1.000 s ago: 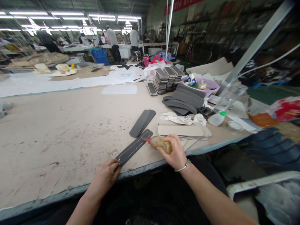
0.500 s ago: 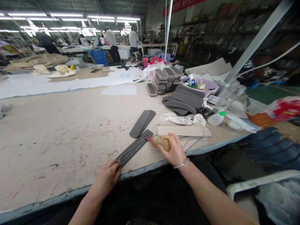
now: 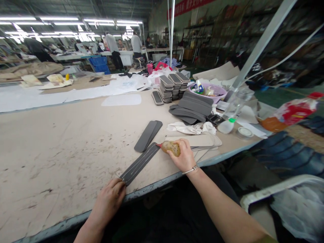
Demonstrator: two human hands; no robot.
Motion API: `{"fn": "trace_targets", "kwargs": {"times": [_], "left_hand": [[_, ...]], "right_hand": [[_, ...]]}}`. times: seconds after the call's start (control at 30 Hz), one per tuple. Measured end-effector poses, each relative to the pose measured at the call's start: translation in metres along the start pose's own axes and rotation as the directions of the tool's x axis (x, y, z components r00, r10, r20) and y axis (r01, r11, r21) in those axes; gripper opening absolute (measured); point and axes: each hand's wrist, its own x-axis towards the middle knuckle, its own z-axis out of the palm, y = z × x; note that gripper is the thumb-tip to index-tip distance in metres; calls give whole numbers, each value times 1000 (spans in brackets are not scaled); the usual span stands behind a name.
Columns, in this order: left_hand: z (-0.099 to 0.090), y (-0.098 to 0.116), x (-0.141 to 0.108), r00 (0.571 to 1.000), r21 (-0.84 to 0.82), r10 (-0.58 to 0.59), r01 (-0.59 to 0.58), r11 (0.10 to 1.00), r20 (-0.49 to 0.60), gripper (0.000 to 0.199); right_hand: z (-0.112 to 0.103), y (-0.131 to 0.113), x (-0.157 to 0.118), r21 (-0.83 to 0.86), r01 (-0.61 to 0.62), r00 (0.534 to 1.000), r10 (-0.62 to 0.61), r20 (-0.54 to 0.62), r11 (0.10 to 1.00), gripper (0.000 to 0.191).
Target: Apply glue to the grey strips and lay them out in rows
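My right hand [image 3: 184, 156] is closed around a squeeze glue bottle [image 3: 170, 147], stained yellowish, with a red nozzle pointing left. The nozzle tip is at the far end of a dark grey strip [image 3: 139, 163] with rounded ends. Thin pale lines of glue run lengthwise along this strip. At its near end, by the table edge, my left hand [image 3: 111, 193] grips it with fingers pressed together. Just beyond lie two overlapping grey strips [image 3: 147, 135]. Beside the bottle, partly behind my right hand, are stacked beige rounded panels [image 3: 202, 140].
Stacks of dark panels with pale edges [image 3: 167, 91] stand at the back, near a pile of grey strips [image 3: 193, 106]. A purple basin [image 3: 217, 97], a white cloth [image 3: 187, 127], a tape roll [image 3: 245, 132] and a drink bottle [image 3: 291, 113] are on the right. A metal pole [image 3: 263, 44] slants above.
The nozzle has moved a little towards the far end of the strip. My left hand still holds the near end. The whole view has shifted slightly.
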Motion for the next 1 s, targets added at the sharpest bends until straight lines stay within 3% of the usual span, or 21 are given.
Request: {"fn": "trace_targets", "kwargs": {"times": [0.27,0.5,0.57,0.63,0.7,0.77,0.87,0.93,1.0], "left_hand": [[0,-1,0,1000,11,8,-8,1000,18,19],[0,0,2,999,-49,-9,11,999,44,18],[-2,1,3,997,-78,-27,32,996,66,18],[-9,4,4,994,-127,-50,62,990,92,19],[-23,6,4,991,-224,-67,91,970,114,18],[-45,4,1,988,-348,-90,129,928,127,17],[-87,-15,-3,967,-467,-221,256,846,130,17],[-118,-40,4,907,-485,-411,401,778,91,23],[-146,-70,24,805,-492,-592,533,688,43,32]], "right_hand": [[-19,0,-11,-2,5,1000,-5,9,1000,36],[-18,-19,-17,98,10,996,-18,86,995,36],[-17,-22,-18,175,-34,994,15,111,984,35],[-16,-22,-18,303,-163,983,127,135,939,37],[-16,-19,-16,503,-335,942,286,174,797,39],[-17,-16,-12,696,-456,875,425,234,556,42],[-21,-13,-6,840,-487,783,547,296,241,44],[-24,-14,-3,872,-473,753,571,327,126,43],[-26,-16,-1,885,-462,745,566,354,54,40]]}}
